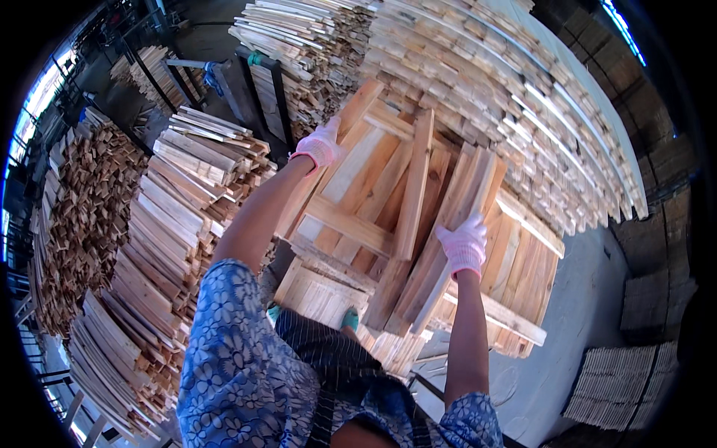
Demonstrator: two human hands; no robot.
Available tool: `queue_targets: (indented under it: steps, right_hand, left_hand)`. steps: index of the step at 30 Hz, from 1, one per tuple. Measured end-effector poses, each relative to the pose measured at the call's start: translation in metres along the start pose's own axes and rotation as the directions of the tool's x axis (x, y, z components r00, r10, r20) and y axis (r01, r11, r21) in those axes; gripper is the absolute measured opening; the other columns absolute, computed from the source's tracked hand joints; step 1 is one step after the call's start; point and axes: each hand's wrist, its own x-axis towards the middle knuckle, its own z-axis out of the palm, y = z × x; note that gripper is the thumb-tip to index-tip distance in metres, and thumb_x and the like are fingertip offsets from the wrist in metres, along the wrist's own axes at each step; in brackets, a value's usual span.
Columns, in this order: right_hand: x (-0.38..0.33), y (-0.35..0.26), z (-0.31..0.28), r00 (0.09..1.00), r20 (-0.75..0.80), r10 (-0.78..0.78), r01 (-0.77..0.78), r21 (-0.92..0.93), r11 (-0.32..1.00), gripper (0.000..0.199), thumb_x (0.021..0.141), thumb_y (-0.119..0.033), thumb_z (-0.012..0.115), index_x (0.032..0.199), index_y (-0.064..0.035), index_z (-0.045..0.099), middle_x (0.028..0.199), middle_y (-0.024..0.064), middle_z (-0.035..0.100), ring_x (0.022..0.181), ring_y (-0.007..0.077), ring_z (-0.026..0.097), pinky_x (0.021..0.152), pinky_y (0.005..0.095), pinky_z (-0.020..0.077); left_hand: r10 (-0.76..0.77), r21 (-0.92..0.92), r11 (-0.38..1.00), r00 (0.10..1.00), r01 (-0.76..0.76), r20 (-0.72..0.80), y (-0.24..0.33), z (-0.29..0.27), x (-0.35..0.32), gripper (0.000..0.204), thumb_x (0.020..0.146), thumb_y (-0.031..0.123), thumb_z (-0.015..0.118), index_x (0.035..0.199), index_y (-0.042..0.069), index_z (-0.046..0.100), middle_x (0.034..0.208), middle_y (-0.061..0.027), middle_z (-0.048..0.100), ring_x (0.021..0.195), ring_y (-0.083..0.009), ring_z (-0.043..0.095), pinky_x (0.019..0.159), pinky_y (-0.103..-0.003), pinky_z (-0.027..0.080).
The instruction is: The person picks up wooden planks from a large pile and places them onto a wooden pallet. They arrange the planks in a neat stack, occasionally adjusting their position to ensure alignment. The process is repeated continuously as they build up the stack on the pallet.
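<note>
My left hand (320,145), in a pink glove, grips with closed fingers the far edge of a wooden pallet panel (366,201) that I hold tilted in front of me. My right hand (464,245) closes around several loose slats (441,246) lying on this panel. Stacks of slats (172,224) stand on my left.

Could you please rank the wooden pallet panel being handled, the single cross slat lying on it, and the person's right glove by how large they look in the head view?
1. Wooden pallet panel, clearly largest.
2. Cross slat.
3. Right glove, smallest; it is shorter than the slat, though wider.
</note>
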Motion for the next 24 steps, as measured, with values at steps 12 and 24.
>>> queue_targets:
  steps: [12,24]
  right_hand:
    - [0.006,-0.006,0.009,0.996,-0.045,0.079,-0.077,0.044,0.996,0.087,0.081,-0.026,0.075,0.158,-0.0233,0.033,0.135,0.0245,0.044,0.126,0.0431,0.056,0.099,0.0504,0.0537]
    - [0.019,-0.190,0.101,0.963,0.025,-0.270,0.257,0.229,0.939,0.080,0.088,-0.032,0.068,0.160,-0.0213,0.034,0.138,0.0359,0.044,0.115,0.0518,0.060,0.098,0.0515,0.0517]
  left_hand:
    - [-0.030,-0.053,0.998,0.997,0.034,0.069,-0.001,0.021,0.024,0.089,0.088,0.029,0.067,0.162,0.020,0.019,0.150,-0.0297,0.042,0.131,-0.0448,0.054,0.107,-0.049,0.048]
    - [-0.304,-0.351,0.890,0.953,0.289,0.015,-0.009,0.035,0.039,0.048,0.100,0.053,0.048,0.145,0.034,0.050,0.141,-0.0154,0.058,0.132,-0.0446,0.055,0.103,-0.066,0.039]
